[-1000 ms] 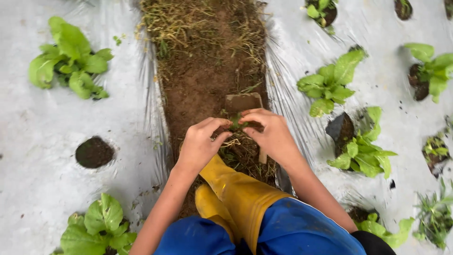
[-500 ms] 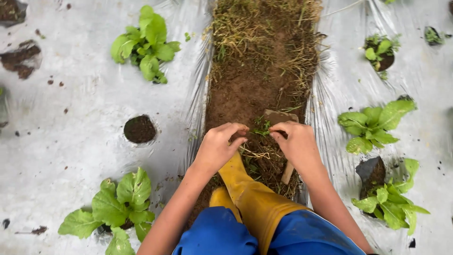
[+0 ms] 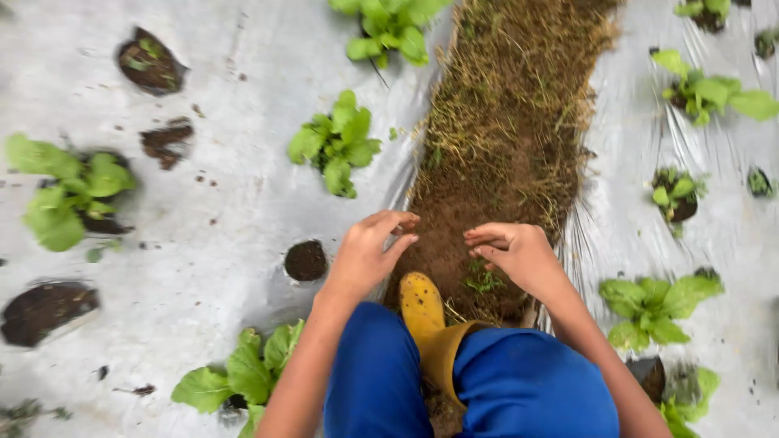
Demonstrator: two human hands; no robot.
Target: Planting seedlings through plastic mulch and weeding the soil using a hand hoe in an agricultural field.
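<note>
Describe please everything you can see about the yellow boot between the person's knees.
The yellow boot looks like rubber, with a rounded toe pointing up the brown soil strip. Dark dirt specks cover the toe, and the shaft below turns a duller mustard colour. It stands on the soil between the silver plastic sheets. The blue trouser legs hide its upper part. The left hand hovers just above and left of the toe, not touching it; a small green weed grows to its right.

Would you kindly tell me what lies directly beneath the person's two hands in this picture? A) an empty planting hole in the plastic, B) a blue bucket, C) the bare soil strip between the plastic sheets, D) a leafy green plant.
C: both the left hand and the right hand hover over the brown soil strip, above the yellow boot.
</note>
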